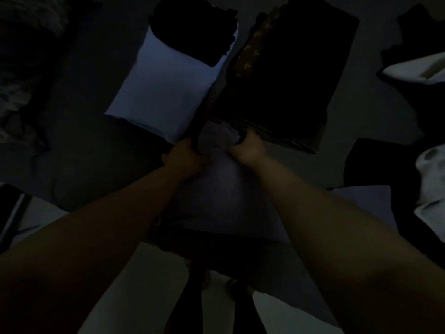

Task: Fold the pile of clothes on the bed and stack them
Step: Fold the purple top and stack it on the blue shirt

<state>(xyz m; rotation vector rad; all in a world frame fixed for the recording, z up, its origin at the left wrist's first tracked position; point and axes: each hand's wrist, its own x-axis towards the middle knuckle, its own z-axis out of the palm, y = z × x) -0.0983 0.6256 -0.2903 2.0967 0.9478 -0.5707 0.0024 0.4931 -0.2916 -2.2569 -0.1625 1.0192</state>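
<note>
The scene is very dark. A pale garment (218,186) hangs in front of me, bunched at its top edge between both fists. My left hand (184,156) grips its left side and my right hand (248,147) grips its right side, the two close together. Just beyond them a stack of dark folded clothes (289,75) lies on the bed, with a patterned brown layer showing along its left edge. A folded light blue piece (168,92) lies to the left of the stack, with a black garment (195,32) on its far end.
Unfolded clothes lie at the right: a white piece (419,68) on dark fabric, and a pale grey one (431,179). A dark blanket or cushion (91,160) fills the left side. The pale bed sheet (342,141) shows between the items.
</note>
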